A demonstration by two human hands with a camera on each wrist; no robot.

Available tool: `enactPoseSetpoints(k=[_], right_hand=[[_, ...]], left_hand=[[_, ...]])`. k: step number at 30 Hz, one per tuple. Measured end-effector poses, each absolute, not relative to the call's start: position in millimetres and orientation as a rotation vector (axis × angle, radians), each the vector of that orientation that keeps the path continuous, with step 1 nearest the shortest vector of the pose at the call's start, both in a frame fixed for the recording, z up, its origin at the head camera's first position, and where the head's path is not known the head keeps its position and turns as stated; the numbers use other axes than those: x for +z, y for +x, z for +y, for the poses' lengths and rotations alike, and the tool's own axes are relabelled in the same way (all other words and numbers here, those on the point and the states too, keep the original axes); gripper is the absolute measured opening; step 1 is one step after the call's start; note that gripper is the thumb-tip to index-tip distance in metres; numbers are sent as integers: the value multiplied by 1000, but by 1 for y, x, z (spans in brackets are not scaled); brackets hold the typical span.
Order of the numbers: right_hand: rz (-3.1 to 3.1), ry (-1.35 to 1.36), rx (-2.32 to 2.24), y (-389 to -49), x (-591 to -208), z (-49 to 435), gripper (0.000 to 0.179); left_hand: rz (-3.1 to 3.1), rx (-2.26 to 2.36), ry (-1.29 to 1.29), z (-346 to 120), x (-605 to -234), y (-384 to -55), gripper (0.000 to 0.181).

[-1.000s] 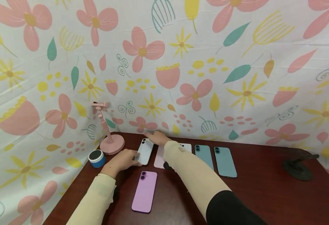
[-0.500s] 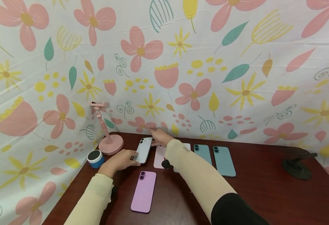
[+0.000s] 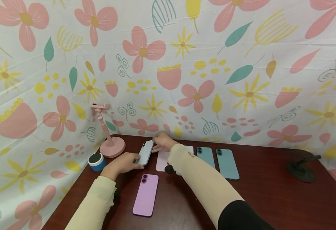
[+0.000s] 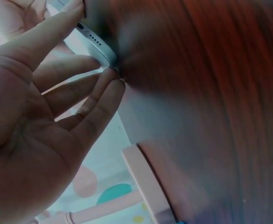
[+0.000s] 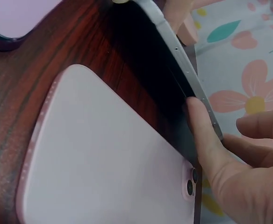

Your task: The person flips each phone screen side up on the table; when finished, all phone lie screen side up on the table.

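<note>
A white smartphone is tilted off the dark wooden table, its right side raised. My left hand grips its lower left, thumb at the bottom corner; the left wrist view shows the port end of the phone between thumb and fingers. At the upper right edge, my right hand pinches the phone. In the right wrist view my thumb lies against the dark screen side of the phone. Beside it a pale pink phone lies back up, partly hidden by my right arm in the head view.
A purple phone lies in front. To the right lie two teal phones and a white one mostly behind my sleeve. A pink phone stand and a blue-white jar stand left, a dark stand far right.
My right hand has come down from behind the white phone onto its right edge. The phone has tilted, its right side rising. My left hand keeps its grip.
</note>
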State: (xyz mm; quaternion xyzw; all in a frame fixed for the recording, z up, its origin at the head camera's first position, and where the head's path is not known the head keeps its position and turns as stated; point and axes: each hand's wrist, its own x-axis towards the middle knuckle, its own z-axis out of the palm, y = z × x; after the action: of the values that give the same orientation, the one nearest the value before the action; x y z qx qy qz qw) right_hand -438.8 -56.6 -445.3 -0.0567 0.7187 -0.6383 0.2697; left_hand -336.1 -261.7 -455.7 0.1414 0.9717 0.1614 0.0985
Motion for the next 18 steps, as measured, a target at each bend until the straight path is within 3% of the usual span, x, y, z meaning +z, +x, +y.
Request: enactPoseSetpoints(k=[7,11,18], right_hand=[[1915,-188,-1715,-435,-447,-54,54],[1891,-181,-1744,-434,-448,-54,55],[1892,-162,-1777,-430,-446,-54,55]], left_hand=[[2872,525,356,-256,-451,-333,59],[2856,573,342,-254,-448,-331,45],[2827,623,338,-253,-447,-329,51]])
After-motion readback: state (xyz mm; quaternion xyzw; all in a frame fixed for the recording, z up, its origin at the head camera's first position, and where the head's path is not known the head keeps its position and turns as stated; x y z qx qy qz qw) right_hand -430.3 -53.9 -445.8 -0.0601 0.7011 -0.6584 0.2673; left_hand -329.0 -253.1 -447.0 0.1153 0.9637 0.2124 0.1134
